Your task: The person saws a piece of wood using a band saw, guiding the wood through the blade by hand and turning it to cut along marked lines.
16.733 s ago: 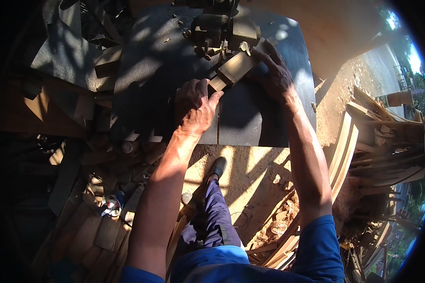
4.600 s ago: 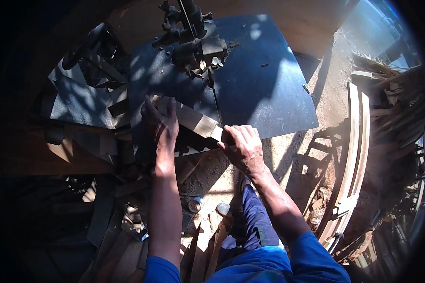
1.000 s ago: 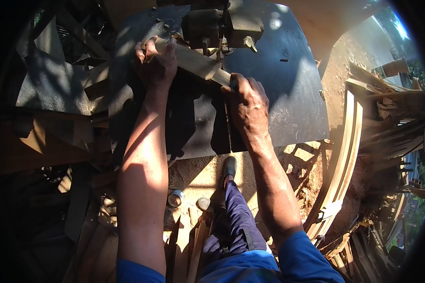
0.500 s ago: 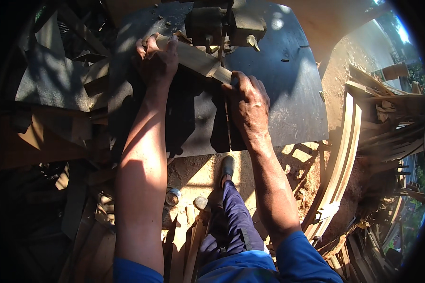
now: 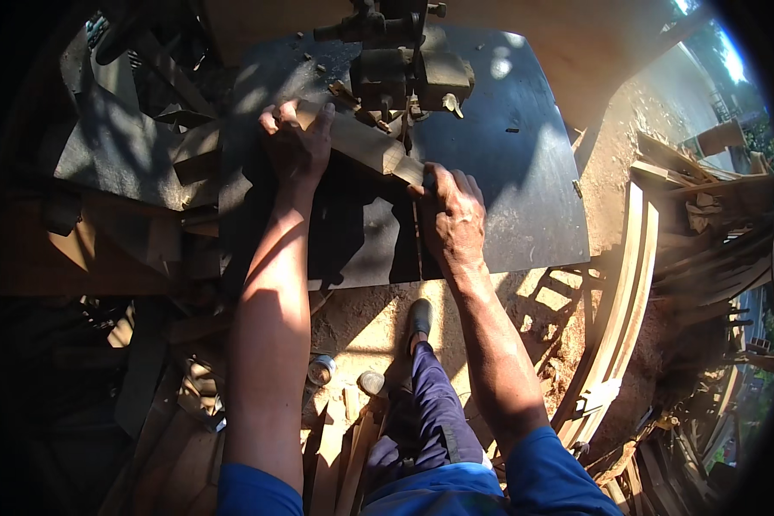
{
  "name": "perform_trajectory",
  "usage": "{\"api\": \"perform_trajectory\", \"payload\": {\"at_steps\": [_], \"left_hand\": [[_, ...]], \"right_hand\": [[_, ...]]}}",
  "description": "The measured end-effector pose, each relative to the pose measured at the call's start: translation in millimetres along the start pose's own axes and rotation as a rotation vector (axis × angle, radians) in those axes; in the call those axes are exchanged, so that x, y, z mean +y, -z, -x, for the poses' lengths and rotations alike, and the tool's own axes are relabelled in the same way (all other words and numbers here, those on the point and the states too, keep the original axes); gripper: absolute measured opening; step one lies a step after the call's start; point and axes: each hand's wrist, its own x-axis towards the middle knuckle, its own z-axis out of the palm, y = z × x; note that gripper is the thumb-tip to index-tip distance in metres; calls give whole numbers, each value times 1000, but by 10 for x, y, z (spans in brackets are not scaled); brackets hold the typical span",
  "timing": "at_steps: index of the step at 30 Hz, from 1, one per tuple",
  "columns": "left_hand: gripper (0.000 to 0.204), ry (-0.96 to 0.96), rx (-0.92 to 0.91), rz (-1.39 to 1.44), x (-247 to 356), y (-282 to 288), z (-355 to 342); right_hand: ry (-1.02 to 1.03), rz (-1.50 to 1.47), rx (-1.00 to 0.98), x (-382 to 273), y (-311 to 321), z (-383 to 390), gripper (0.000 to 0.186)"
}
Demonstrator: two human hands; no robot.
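Note:
A short, thick wooden block (image 5: 359,141) lies at a slant on the dark metal table (image 5: 525,198) of a saw-like machine, its narrower end toward the right. My left hand (image 5: 299,146) grips its far left end, with the thumb along the top and the fingers over the edge. At the near right end, my right hand (image 5: 454,215) is closed around the narrow part. Just beyond the block hangs the machine's dark guide head (image 5: 383,77). Whether the block touches a blade there I cannot tell. A thin slot in the table runs toward me beside my right hand.
Long curved wooden strips (image 5: 623,301) stand at the right, near stacked timber. Offcuts and boards (image 5: 138,163) crowd the left side. Below the table are a small tin (image 5: 321,370), wood pieces and my shoe (image 5: 420,316). Wood chips lie near the guide head.
The view has shifted, so the table, guide head and both hands sit lower in the picture and more of the machine shows. Both hands keep their hold on the block.

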Motion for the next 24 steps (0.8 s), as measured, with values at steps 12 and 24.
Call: {"api": "perform_trajectory", "payload": {"at_steps": [12,24], "left_hand": [[58,-167,-162,-36,-111,1150,823],[46,-400,-275,284,451,1107,1722]], "right_hand": [[10,-74,-188,-149,511,549,42],[8,2,29,910,725,165,33]]}}
